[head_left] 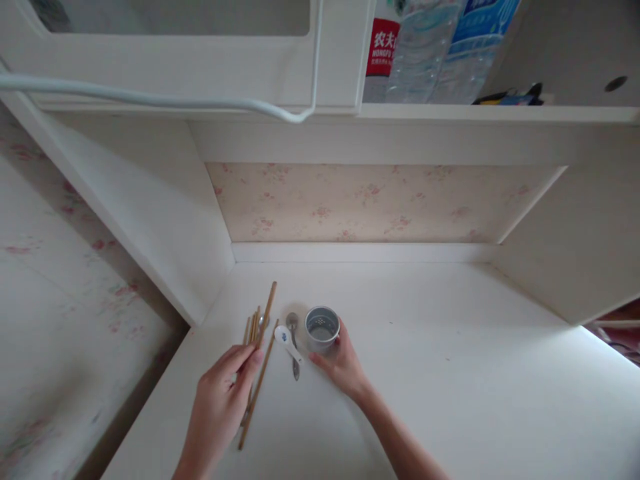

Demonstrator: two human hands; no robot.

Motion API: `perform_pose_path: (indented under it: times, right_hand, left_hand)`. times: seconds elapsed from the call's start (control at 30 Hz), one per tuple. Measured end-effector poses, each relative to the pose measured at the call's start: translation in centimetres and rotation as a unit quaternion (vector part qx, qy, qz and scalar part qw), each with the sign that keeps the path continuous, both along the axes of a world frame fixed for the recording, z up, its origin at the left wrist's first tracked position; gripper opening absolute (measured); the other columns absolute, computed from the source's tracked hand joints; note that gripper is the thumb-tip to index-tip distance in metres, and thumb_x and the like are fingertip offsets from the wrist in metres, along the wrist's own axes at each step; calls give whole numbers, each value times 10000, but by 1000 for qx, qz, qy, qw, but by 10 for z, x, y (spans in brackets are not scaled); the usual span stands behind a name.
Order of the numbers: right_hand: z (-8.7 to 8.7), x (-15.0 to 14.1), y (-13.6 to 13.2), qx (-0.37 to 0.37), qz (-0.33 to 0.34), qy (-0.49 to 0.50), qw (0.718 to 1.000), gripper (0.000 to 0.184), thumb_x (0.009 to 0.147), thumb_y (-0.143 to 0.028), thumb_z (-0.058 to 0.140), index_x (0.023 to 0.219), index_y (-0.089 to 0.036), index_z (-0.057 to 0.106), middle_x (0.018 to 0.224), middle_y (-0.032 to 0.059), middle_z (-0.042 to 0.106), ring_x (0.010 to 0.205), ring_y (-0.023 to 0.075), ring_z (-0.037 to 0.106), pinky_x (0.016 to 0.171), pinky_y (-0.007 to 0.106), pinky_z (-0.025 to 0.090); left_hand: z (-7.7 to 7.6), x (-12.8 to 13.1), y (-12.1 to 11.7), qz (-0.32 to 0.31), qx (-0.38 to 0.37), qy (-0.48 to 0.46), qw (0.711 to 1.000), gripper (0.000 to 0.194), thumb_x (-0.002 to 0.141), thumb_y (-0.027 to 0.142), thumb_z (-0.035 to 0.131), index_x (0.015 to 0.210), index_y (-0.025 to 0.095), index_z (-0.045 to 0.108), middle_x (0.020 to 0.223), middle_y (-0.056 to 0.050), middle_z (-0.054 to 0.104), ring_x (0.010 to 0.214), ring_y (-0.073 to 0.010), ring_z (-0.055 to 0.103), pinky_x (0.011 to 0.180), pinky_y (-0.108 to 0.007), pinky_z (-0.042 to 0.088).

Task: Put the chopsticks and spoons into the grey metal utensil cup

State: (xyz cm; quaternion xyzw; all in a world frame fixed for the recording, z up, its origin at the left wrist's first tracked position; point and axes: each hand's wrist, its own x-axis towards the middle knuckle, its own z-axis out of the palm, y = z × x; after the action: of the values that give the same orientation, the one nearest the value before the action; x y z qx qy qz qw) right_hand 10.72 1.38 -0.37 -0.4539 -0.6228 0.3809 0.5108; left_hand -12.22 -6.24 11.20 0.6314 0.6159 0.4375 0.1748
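Pinched between the thumb and fingers of my left hand point(225, 387) is a wooden chopstick point(269, 308), its upper end tilted away from me. Below that hand, several more chopsticks point(253, 328) lie on the white desk, and one loose chopstick point(259, 393) rests just to their right. A white ceramic spoon point(287, 343) lies across a metal spoon point(294, 347). Another shiny spoon head point(263, 323) shows partly among the chopsticks. My right hand point(343, 363) curls around the right side of a grey metal cup point(322, 327) with holes in its bottom; the cup stands upright and looks empty.
The white desk point(425, 387) stretches to the right, with a side panel point(165, 220) at the left. Overhead, a shelf point(480, 115) carries plastic water bottles point(423, 53). A pale cable point(150, 99) crosses the cabinet front at upper left.
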Motion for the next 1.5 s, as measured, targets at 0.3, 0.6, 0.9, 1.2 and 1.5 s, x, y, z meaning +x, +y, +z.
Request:
perform_pose_path:
  times: [0.3,0.6,0.9,1.2,1.5]
  right_hand:
    - [-1,9,-11,-31,-37,-11,999,738,742,-330,782,1377,-252,415,1328,118,589,1190,311,578,1015,526,454]
    - [9,39,-47,-75,-84,-32,993,690,779,-363,755,1369,-266,410,1299,105,606,1160,302,596,1001,541,453]
    - [3,40,-61,-78,-87,-38,992,682,763,-320,769,1348,-260,424,1291,100,612,1153,292,594,1001,508,443]
    - [2,43,-65,-52,-69,0,996,697,758,-355,779,1355,-245,436,1312,114,599,1208,313,561,1035,518,420]
    - [-15,49,-64,-26,-89,-46,995,752,724,-286,784,1384,-280,422,1365,108,562,1270,349,511,1062,574,392]
  left_hand:
    - [-14,-7,-3,-6,-104,-184,977,400,851,523,592,1054,203,723,960,-65,750,906,-205,696,784,-249,555]
    - [-14,9,-1,-105,-145,-314,932,419,862,509,588,1120,191,676,651,-5,632,459,-103,511,386,-195,386]
    - [-9,36,19,-181,-143,-350,908,371,865,446,615,1136,209,708,1206,-112,686,915,-229,688,642,-293,582]
    - [11,79,51,-187,-47,-357,914,241,857,371,652,997,194,569,1044,-85,729,831,-166,686,704,-271,566]
    - [-5,124,80,-218,-51,-288,931,435,894,378,592,1281,206,495,1060,-85,717,927,-186,691,844,-318,554]
